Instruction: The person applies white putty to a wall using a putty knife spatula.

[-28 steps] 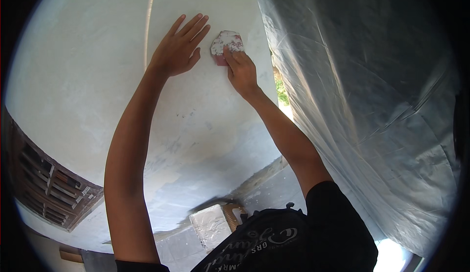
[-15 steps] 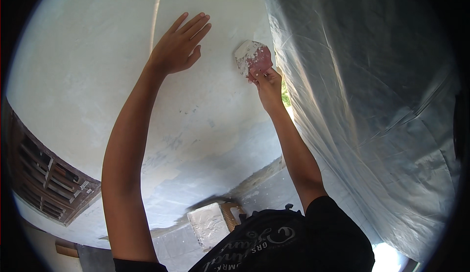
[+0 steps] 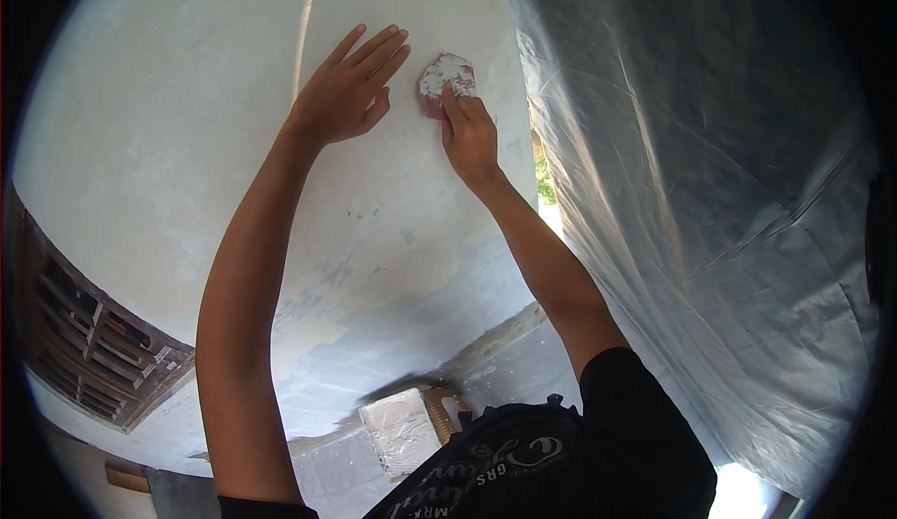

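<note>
Compared with half a second ago, the right hand [image 3: 472, 138], pinching the scraper [image 3: 452, 71], is higher and farther left on the wall [image 3: 430, 248], away from its right edge and the sheet [image 3: 710, 108]. The left hand [image 3: 341, 94] lies flat, fingers extended; bare wall stretches below both.

Gry plastic sheet [image 3: 729, 164] R, brn slatted frame [image 3: 105, 340] lwr L, greenery [image 3: 545, 179]

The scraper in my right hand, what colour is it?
The scraper is pinkish red, smeared with white, seen in the head view.
</note>
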The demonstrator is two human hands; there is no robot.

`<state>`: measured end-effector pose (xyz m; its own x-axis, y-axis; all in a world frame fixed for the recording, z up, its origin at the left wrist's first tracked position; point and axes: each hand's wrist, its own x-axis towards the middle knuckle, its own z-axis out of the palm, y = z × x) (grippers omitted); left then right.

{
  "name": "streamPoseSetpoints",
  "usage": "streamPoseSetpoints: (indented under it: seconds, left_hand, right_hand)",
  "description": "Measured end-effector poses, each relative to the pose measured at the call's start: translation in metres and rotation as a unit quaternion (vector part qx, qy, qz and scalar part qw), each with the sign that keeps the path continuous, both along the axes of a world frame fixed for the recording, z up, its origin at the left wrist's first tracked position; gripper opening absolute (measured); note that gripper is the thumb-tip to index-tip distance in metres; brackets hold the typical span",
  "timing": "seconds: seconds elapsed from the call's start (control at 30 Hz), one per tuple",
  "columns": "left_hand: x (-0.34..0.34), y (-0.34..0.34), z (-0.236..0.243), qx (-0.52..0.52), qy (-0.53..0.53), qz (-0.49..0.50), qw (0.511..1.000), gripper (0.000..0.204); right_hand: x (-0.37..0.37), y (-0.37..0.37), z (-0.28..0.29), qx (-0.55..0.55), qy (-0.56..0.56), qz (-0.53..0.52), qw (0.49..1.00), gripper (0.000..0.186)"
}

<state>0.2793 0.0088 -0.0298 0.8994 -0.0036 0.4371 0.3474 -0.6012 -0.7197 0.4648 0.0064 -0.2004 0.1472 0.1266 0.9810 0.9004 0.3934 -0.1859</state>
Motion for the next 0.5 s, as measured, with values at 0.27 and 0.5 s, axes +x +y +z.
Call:
streamPoseSetpoints:
  seconds: [0.27,0.5]
  left_hand:
    - [-0.009,0.006,0.005,0.006,-0.01,-0.006,1.0,0.059]
    - [0.001,0.004,0.002,-0.006,-0.014,-0.021,1.0,0.058]
  right_hand:
    - [-0.022,0.001,-0.032,-0.035,0.011,0.037,0.999,0.061]
    - [-0.044,-0.048,-0.055,-0.063,0.044,0.117,0.99,0.059]
